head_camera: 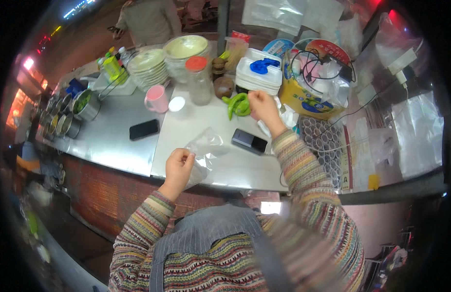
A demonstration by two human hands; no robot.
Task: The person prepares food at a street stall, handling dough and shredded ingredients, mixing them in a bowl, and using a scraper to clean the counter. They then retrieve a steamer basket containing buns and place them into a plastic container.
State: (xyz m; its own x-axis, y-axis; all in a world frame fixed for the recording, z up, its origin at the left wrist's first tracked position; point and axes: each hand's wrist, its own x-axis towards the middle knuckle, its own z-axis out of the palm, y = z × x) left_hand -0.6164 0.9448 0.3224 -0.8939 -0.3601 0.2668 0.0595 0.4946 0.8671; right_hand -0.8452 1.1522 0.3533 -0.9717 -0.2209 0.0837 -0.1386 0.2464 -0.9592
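Observation:
My left hand (180,168) pinches the edge of a clear plastic bag (207,149), which hangs over the pale counter near its front edge. Farther up on the right, my right hand (264,106) is at the side of several green chili peppers (240,104), its fingers curled. Whether it grips one of them I cannot tell. Between the hands, a dark grey device like a phone or power bank (249,141) lies on the counter. A black smartphone (144,130) rests on the metal part to the left.
Behind stand a pink mug (158,98), a red-lidded jar (199,82), wrapped bowls (185,47), wrapped plates (148,67), white trays (260,75) and a yellow carton (306,95). Metal pots (86,106) are at the left. A person (148,22) stands beyond the counter.

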